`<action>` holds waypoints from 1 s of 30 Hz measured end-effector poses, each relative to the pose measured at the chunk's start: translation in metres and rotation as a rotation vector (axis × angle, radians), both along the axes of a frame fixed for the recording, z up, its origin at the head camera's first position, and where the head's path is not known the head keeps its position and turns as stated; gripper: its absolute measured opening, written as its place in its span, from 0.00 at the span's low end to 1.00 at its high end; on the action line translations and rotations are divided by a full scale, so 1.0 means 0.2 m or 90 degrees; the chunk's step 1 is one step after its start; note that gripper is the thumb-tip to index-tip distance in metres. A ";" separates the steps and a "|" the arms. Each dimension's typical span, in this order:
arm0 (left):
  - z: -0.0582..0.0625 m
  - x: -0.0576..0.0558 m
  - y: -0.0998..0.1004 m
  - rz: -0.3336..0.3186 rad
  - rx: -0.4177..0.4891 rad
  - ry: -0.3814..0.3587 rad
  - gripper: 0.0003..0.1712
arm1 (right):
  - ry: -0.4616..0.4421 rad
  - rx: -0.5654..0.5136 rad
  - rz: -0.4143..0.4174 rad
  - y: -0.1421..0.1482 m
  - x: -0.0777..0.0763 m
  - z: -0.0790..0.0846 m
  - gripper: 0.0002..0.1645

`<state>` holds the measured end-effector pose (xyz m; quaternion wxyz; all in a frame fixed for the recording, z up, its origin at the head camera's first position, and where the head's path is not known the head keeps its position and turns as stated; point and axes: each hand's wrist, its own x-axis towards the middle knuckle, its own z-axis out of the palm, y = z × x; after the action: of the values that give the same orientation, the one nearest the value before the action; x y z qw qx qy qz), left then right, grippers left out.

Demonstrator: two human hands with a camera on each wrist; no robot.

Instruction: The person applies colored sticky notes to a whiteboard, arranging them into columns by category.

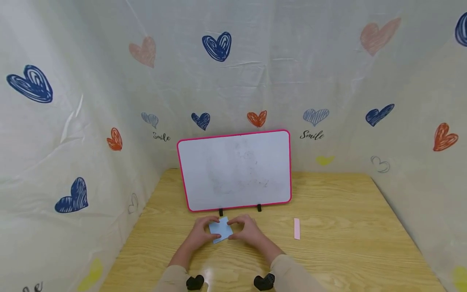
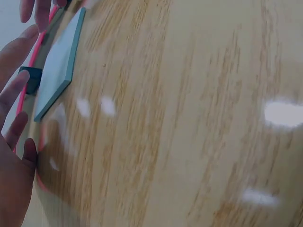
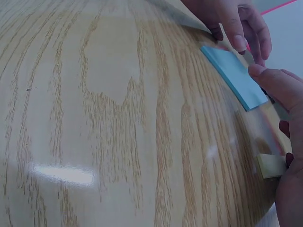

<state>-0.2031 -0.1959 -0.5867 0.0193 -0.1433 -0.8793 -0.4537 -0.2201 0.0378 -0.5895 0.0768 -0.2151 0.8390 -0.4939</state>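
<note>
A light blue sticky-note pad (image 1: 221, 229) lies on the table in front of the whiteboard, between both hands. My left hand (image 1: 200, 234) is at its left side, thumb and fingertips overlapping the pad in the head view. In the left wrist view the spread left fingers (image 2: 13, 97) show a gap from the pad (image 2: 61, 64). My right hand (image 1: 249, 230) curves around the right side, fingertips right at the edge. From the right wrist, the right thumb (image 3: 272, 82) overlaps the blue pad (image 3: 235, 75). Neither hand visibly grips it.
A whiteboard (image 1: 237, 170) with a pink frame and black feet (image 1: 221, 212) stands close behind the hands. A narrow pink strip (image 1: 297, 229) lies to the right. In the right wrist view a small pale block (image 3: 271, 166) is partly hidden by the right hand. A heart-printed curtain (image 1: 233, 93) encloses the table.
</note>
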 end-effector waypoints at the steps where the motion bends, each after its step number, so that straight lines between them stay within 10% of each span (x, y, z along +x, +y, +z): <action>1: -0.01 0.00 0.00 -0.003 0.000 0.000 0.23 | 0.007 0.008 -0.004 0.00 0.00 -0.01 0.25; 30: -0.03 0.03 -0.03 -0.035 -0.060 -0.037 0.32 | 0.096 0.042 -0.023 -0.03 0.03 -0.06 0.25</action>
<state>-0.1977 -0.2019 -0.5926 -0.0253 -0.1548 -0.8956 -0.4162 -0.2145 0.0320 -0.6007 0.0111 -0.2340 0.8618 -0.4499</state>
